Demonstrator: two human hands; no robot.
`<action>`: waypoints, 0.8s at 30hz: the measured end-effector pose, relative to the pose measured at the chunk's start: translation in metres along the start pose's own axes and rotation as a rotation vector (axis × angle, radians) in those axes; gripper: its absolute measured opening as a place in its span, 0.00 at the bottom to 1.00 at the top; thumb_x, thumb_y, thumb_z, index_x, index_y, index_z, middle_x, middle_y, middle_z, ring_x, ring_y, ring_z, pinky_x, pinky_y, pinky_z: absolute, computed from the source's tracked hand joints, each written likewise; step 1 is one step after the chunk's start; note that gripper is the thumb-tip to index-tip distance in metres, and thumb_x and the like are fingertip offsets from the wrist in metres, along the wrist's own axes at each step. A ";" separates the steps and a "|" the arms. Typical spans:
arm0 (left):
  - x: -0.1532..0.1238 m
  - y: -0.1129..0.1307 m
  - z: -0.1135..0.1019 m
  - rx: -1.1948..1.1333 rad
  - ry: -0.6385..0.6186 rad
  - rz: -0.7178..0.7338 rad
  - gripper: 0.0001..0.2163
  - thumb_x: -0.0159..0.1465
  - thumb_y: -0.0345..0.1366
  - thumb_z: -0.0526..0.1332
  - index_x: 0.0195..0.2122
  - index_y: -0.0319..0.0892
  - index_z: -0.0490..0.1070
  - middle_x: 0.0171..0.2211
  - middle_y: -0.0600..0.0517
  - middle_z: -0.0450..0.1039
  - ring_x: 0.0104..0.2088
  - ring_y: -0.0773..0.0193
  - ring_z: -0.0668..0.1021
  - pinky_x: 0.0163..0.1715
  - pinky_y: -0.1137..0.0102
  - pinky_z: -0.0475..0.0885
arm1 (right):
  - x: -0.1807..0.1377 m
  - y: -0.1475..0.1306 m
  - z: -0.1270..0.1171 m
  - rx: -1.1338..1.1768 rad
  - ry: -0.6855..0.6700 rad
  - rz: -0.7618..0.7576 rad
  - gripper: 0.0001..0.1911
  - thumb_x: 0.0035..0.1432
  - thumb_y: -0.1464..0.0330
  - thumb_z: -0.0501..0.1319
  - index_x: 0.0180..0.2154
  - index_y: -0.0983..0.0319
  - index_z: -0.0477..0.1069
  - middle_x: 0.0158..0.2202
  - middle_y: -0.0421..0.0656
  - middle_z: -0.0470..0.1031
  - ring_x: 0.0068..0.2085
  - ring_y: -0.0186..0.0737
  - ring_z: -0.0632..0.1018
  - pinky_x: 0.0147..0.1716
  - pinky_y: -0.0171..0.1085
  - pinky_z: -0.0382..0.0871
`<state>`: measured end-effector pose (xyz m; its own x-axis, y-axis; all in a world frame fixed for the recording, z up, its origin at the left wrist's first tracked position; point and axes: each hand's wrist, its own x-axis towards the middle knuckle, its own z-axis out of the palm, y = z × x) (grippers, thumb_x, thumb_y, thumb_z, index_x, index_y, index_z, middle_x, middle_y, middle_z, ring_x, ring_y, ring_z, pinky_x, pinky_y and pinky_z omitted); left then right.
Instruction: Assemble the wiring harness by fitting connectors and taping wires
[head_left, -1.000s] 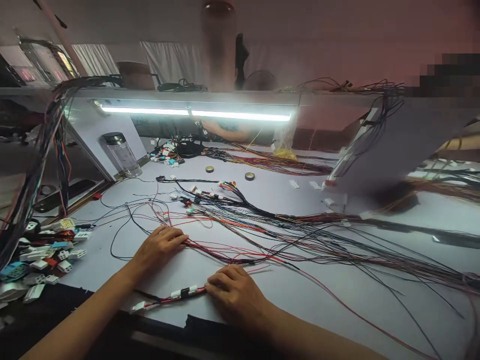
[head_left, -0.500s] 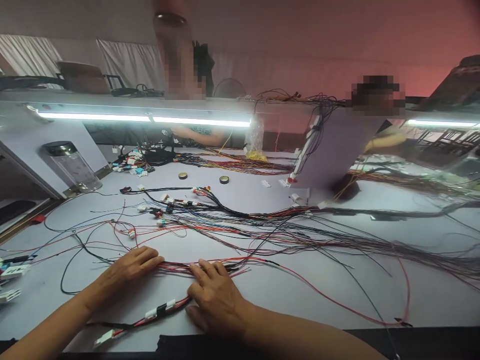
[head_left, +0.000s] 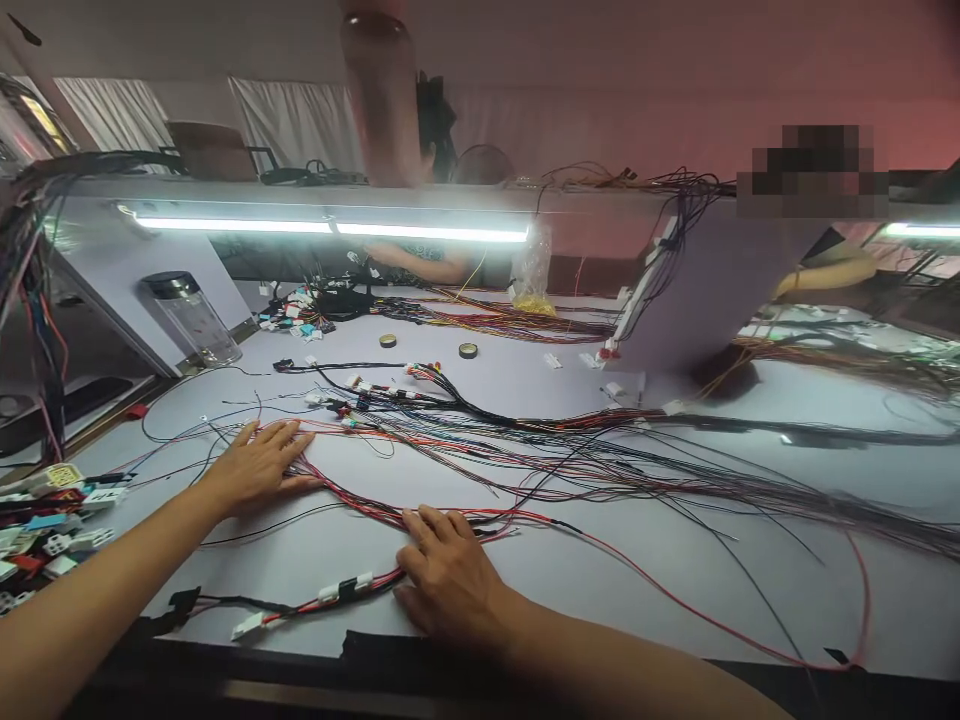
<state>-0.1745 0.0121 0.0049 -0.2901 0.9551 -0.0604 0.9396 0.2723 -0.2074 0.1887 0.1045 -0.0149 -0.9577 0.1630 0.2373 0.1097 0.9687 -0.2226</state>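
Observation:
Red and black wires of a wire harness [head_left: 360, 503] run across the white table between my two hands. My left hand [head_left: 259, 465] lies over their left end, fingers spread and palm down. Curled over the bundle further right is my right hand [head_left: 454, 575], pressing it against the table; part of the bundle is hidden beneath it. From under that hand a branch with a white in-line connector [head_left: 346, 588], wrapped in black tape, leads left. It ends near a white plug [head_left: 247, 627]. One red wire [head_left: 660, 595] loops off to the right.
Behind my hands lies a long dark harness [head_left: 487, 415] among many loose wires. Two tape rolls [head_left: 468, 351] and a glass bottle [head_left: 196, 325] stand farther back. Connectors [head_left: 60, 545] are heaped at left. Two people work beyond, near a lamp [head_left: 427, 232] and a divider [head_left: 697, 290].
My left hand has slid away and left along the wires, its fingers spreading wider. My right hand stays on the bundle. The view has turned left, bringing more of the connector heap into sight.

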 end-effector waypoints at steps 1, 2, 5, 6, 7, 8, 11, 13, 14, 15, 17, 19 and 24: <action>0.004 -0.001 -0.001 -0.009 -0.026 -0.048 0.41 0.53 0.68 0.52 0.60 0.43 0.67 0.62 0.36 0.61 0.64 0.39 0.59 0.62 0.45 0.39 | 0.000 0.000 -0.001 0.002 -0.001 0.003 0.17 0.66 0.58 0.51 0.46 0.62 0.68 0.64 0.51 0.60 0.63 0.54 0.62 0.56 0.50 0.58; 0.008 -0.003 -0.001 -0.025 -0.052 -0.088 0.43 0.52 0.68 0.53 0.61 0.43 0.66 0.63 0.36 0.60 0.65 0.38 0.57 0.62 0.45 0.37 | 0.000 0.000 -0.001 0.005 0.000 0.006 0.17 0.66 0.57 0.51 0.46 0.62 0.68 0.64 0.51 0.60 0.63 0.54 0.62 0.56 0.50 0.58; 0.013 -0.013 0.000 -0.094 -0.112 -0.141 0.43 0.52 0.67 0.55 0.62 0.43 0.63 0.66 0.36 0.54 0.66 0.37 0.53 0.61 0.41 0.36 | 0.000 0.000 -0.002 0.009 0.011 0.009 0.17 0.65 0.57 0.52 0.45 0.62 0.68 0.64 0.51 0.61 0.63 0.53 0.62 0.56 0.50 0.58; 0.013 -0.017 0.000 -0.120 -0.114 -0.157 0.42 0.53 0.66 0.55 0.62 0.43 0.64 0.66 0.35 0.53 0.66 0.36 0.53 0.60 0.39 0.38 | 0.000 0.000 -0.002 0.007 0.019 0.006 0.17 0.65 0.57 0.52 0.45 0.62 0.68 0.64 0.51 0.61 0.62 0.53 0.62 0.56 0.50 0.58; 0.012 -0.022 0.000 -0.144 -0.103 -0.175 0.39 0.55 0.64 0.55 0.61 0.43 0.65 0.66 0.35 0.53 0.66 0.35 0.54 0.59 0.37 0.40 | 0.000 0.001 -0.002 0.005 0.027 0.004 0.17 0.65 0.57 0.52 0.45 0.62 0.68 0.63 0.51 0.61 0.62 0.53 0.62 0.56 0.50 0.57; 0.011 -0.026 -0.001 -0.165 -0.079 -0.195 0.35 0.58 0.62 0.54 0.60 0.45 0.67 0.66 0.36 0.54 0.65 0.34 0.55 0.58 0.35 0.41 | 0.001 0.001 -0.001 0.003 0.033 0.003 0.17 0.64 0.57 0.52 0.44 0.62 0.69 0.63 0.51 0.62 0.62 0.53 0.62 0.56 0.49 0.57; 0.007 -0.039 -0.008 -0.202 0.038 -0.220 0.26 0.65 0.56 0.49 0.53 0.46 0.73 0.63 0.40 0.61 0.62 0.35 0.61 0.54 0.32 0.45 | 0.001 0.002 0.000 0.004 0.035 0.010 0.17 0.64 0.57 0.53 0.44 0.62 0.69 0.63 0.50 0.62 0.62 0.52 0.62 0.56 0.49 0.58; 0.005 -0.046 -0.012 -0.206 0.107 -0.217 0.25 0.67 0.53 0.47 0.51 0.42 0.73 0.61 0.41 0.65 0.61 0.42 0.63 0.55 0.35 0.47 | 0.001 0.002 0.000 0.009 0.023 0.016 0.17 0.64 0.57 0.53 0.45 0.62 0.69 0.63 0.50 0.61 0.62 0.53 0.62 0.56 0.49 0.57; 0.005 -0.049 -0.014 -0.207 0.118 -0.214 0.24 0.68 0.51 0.48 0.51 0.41 0.73 0.60 0.41 0.66 0.61 0.46 0.64 0.57 0.38 0.47 | 0.001 0.002 -0.001 0.011 0.016 0.017 0.17 0.64 0.58 0.53 0.45 0.62 0.69 0.64 0.51 0.61 0.62 0.53 0.62 0.56 0.49 0.57; 0.005 -0.052 -0.015 -0.208 0.121 -0.208 0.22 0.68 0.49 0.49 0.50 0.39 0.73 0.60 0.41 0.66 0.60 0.49 0.64 0.58 0.40 0.47 | 0.001 0.002 -0.001 0.013 0.009 0.015 0.17 0.65 0.58 0.53 0.46 0.63 0.69 0.64 0.51 0.61 0.62 0.53 0.62 0.57 0.50 0.57; 0.007 -0.055 -0.014 -0.212 0.093 -0.180 0.18 0.67 0.46 0.53 0.48 0.39 0.74 0.57 0.43 0.69 0.59 0.51 0.65 0.59 0.42 0.45 | 0.001 0.001 -0.002 0.015 0.001 0.008 0.17 0.65 0.58 0.52 0.46 0.64 0.69 0.63 0.53 0.61 0.62 0.54 0.61 0.57 0.50 0.57; 0.008 -0.056 -0.013 -0.219 0.064 -0.146 0.15 0.66 0.41 0.55 0.45 0.38 0.75 0.52 0.45 0.74 0.56 0.53 0.67 0.59 0.43 0.45 | 0.000 0.001 -0.002 0.021 0.002 0.005 0.17 0.65 0.58 0.52 0.46 0.64 0.70 0.63 0.53 0.62 0.63 0.54 0.61 0.57 0.50 0.57; 0.005 -0.053 -0.020 -0.242 0.035 -0.093 0.14 0.63 0.41 0.57 0.29 0.36 0.75 0.36 0.51 0.75 0.47 0.59 0.71 0.61 0.54 0.47 | -0.001 0.000 0.000 0.046 0.031 0.021 0.16 0.65 0.59 0.53 0.45 0.63 0.70 0.63 0.53 0.62 0.62 0.54 0.62 0.57 0.51 0.57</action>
<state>-0.2226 0.0051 0.0347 -0.3746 0.9270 -0.0174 0.9266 0.3750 0.0293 0.1897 0.1045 -0.0151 -0.9465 0.1898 0.2608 0.1170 0.9555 -0.2709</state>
